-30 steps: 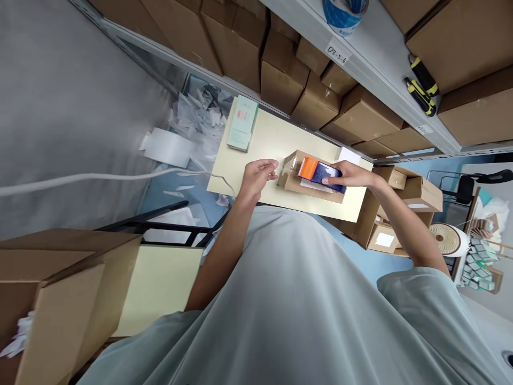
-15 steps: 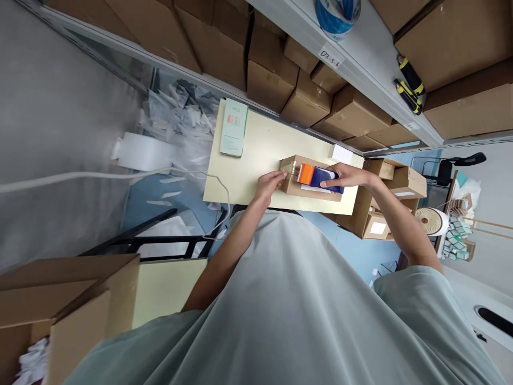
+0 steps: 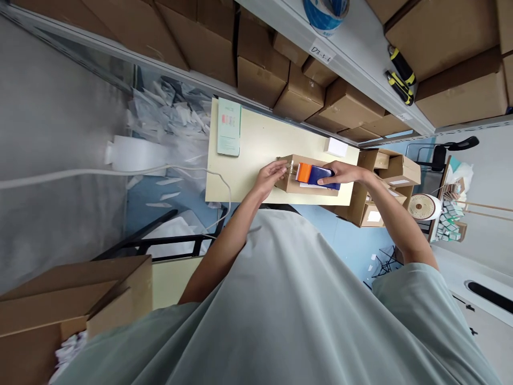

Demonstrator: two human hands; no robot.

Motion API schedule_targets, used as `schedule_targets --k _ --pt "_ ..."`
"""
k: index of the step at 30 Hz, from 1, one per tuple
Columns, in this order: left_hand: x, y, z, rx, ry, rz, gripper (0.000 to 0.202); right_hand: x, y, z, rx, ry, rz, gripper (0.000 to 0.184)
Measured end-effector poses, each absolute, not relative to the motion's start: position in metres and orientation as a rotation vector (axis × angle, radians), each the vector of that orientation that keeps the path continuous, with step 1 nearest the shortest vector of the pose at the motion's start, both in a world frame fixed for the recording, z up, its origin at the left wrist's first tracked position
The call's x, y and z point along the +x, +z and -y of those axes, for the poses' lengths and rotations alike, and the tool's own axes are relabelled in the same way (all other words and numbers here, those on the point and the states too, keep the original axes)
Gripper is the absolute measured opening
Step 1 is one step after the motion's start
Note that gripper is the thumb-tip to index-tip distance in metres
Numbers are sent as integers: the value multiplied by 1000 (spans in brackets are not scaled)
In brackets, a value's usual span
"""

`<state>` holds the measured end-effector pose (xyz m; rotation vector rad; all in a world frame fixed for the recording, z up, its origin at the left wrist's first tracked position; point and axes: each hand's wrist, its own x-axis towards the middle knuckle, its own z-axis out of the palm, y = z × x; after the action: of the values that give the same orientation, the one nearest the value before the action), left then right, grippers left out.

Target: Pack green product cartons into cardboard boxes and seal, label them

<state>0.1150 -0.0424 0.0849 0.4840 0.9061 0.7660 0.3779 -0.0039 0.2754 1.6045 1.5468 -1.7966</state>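
A small cardboard box (image 3: 294, 187) lies on the pale yellow table (image 3: 256, 155). My right hand (image 3: 340, 172) is closed round a blue and orange tape dispenser (image 3: 315, 174) that rests on top of the box. My left hand (image 3: 270, 177) presses with curled fingers against the box's left end, close to the dispenser's orange tip. Whether anything is pinched in those fingers is too small to tell.
A green-white flat package (image 3: 228, 126) and a small white box (image 3: 335, 146) lie on the table. Shelves of cardboard cartons (image 3: 256, 75) stand behind, with a tape roll (image 3: 324, 12) and yellow-black tools (image 3: 398, 75). Open cartons (image 3: 390, 171) sit at right, another carton (image 3: 72, 305) at near left.
My left hand moved from beside the box onto its left end. The dispenser and my right hand stayed on the box top while the head camera shifted.
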Motion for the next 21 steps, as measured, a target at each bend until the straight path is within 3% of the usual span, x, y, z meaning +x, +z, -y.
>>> schedule_targets --k 9,21 --pt "106 77 35 852 715 -848 45 380 276 7 1608 -1824 -1528 68" --pt "131 60 49 673 845 -1053 43 380 272 12 1653 -1798 -1558 64"
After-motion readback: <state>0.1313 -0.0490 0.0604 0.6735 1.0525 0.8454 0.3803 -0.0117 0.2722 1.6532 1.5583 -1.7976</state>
